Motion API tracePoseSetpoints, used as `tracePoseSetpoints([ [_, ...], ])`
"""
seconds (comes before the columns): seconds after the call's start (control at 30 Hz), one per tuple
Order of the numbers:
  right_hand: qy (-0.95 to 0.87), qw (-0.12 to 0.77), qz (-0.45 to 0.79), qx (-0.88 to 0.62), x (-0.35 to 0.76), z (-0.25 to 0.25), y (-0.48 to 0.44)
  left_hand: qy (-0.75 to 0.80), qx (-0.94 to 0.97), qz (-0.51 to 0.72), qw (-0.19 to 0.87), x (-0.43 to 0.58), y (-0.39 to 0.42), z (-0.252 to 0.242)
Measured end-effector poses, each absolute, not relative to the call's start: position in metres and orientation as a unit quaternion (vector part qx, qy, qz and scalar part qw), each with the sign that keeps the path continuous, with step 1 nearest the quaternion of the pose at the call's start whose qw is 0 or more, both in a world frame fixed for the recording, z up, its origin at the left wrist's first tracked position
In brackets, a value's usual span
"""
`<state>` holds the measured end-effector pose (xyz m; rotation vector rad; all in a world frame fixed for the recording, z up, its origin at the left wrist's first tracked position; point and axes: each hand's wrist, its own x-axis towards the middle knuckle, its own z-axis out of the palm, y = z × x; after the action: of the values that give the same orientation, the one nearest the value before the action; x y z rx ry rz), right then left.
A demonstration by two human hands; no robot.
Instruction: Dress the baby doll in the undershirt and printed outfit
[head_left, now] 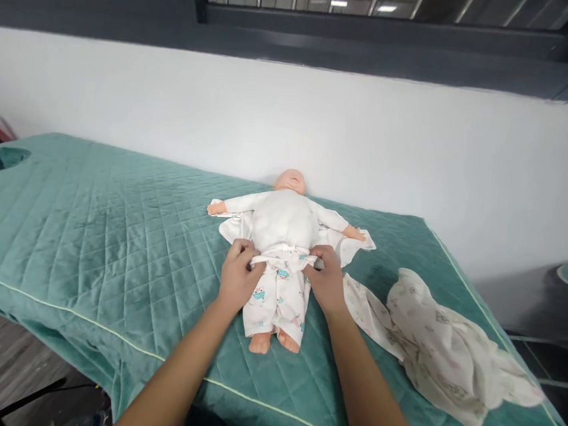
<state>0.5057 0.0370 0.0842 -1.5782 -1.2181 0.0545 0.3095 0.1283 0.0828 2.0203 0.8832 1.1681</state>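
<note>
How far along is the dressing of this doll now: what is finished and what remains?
Done: the printed trousers are on both legs, and the feet are out at the cuffs. In hand: the left hand and the right hand both pinch the waistband at the waist of the doll. Remaining, probably: the garment beneath the doll lies spread open, unfastened.

Single head view, forward-down across teal bed [86, 234] toward white wall [420, 152]; doll [285, 223] near, mid-frame
</note>
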Motion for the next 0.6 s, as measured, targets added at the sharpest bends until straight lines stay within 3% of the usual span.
tracePoseSetpoints([
  [0.37, -0.527, 0.499, -0.063, -0.685, 0.492, 0.088, 0.017, 0.327, 0.77, 0.406, 0.368, 0.297, 0.108, 0.08],
  [0.6, -0.514, 0.501, 0.04, -0.695, 0.47, 0.088, -0.014, 0.331, 0.768, 0.422, 0.351, 0.296, 0.108, 0.074],
])
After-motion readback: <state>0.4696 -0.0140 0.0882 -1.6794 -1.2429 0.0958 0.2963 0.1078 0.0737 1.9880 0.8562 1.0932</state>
